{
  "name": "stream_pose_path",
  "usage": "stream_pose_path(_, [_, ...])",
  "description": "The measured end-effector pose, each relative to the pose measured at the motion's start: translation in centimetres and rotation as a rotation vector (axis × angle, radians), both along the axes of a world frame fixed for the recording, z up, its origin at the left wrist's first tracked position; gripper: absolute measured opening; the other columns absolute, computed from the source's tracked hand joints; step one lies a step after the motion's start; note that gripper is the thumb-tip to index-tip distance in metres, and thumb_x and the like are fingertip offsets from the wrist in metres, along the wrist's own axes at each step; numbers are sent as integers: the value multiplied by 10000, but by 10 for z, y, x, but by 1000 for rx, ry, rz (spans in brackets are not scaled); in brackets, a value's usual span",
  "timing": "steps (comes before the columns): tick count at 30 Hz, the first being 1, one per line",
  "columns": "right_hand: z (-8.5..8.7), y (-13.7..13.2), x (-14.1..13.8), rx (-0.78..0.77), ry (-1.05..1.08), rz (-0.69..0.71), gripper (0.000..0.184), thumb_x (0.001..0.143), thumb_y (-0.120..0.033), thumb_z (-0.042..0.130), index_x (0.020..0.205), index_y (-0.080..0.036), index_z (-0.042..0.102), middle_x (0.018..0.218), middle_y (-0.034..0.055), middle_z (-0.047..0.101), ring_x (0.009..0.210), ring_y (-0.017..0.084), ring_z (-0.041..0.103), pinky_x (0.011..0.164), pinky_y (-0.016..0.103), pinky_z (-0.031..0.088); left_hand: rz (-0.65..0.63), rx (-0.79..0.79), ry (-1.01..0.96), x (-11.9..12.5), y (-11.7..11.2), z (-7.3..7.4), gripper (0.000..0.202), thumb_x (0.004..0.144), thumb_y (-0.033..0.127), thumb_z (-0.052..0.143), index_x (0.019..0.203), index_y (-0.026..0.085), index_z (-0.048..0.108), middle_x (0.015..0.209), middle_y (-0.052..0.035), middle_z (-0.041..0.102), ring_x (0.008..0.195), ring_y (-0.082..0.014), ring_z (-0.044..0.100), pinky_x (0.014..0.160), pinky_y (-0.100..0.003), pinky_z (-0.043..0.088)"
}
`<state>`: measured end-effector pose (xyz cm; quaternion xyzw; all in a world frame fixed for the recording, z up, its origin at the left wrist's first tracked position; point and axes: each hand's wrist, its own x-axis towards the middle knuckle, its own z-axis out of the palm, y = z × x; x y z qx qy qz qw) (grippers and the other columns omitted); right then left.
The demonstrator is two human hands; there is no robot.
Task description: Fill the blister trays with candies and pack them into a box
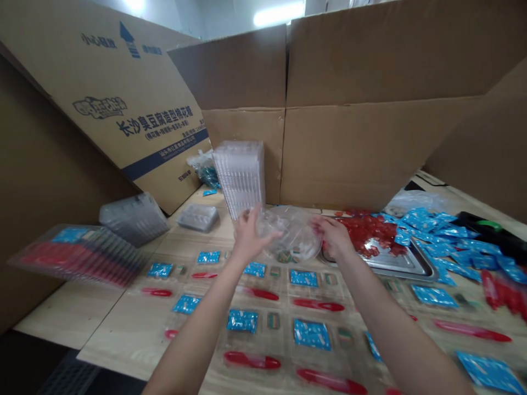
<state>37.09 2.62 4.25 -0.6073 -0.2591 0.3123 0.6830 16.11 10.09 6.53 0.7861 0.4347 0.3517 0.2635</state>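
Note:
A round clear plastic bowl [302,248] stands beyond the rows of trays, with small striped green-and-orange packets low inside it. My left hand [252,237] is at its left side, thumb stretched toward the bowl and fingers apart, holding nothing visible. On the opposite side, my right hand [334,235] has its fingers bent around the bowl's right rim. Below my arms lie clear trays holding blue sachets [303,278], red plastic pieces [319,304] and small striped packets [273,320]. Motion blur softens the fingertips.
Tall clear trays [241,175] are stacked behind my left hand. Filled trays [82,255] form a stack at left. A metal tray [420,263] of red packets [366,233] and a blue sachet pile [436,227] lie right. Cardboard walls [349,148] enclose the table's back.

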Motion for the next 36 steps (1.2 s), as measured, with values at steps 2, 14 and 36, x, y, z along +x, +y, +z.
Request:
stream_pose_path(2, [-20,-6,18,-42,-128,-125,286,611,-426,646,768,-186,635,702,44,641,716,210,599,668,350,485,10,105,212,15,2,-9,919,580,547,757,1383,337,361,1402,-162,326,1279,-399,313,1006,-560,248])
stream_pose_path(14, [-37,-20,-9,-15,-933,-140,286,770,-240,514,1018,-196,648,1091,113,587,1082,268,482,981,476,334,-129,149,259,44,6,-33,930,608,627,692,1406,322,326,1520,-134,158,1337,-430,196,1055,-597,80])
stream_pose_path(36, [-55,-11,-31,107,-1357,96,209,845,-213,497,984,-241,651,1065,83,604,1074,268,514,914,467,421,-186,-208,687,-167,188,-30,281,889,325,536,1115,161,567,1141,-80,581,974,-198,587,832,-402,506])
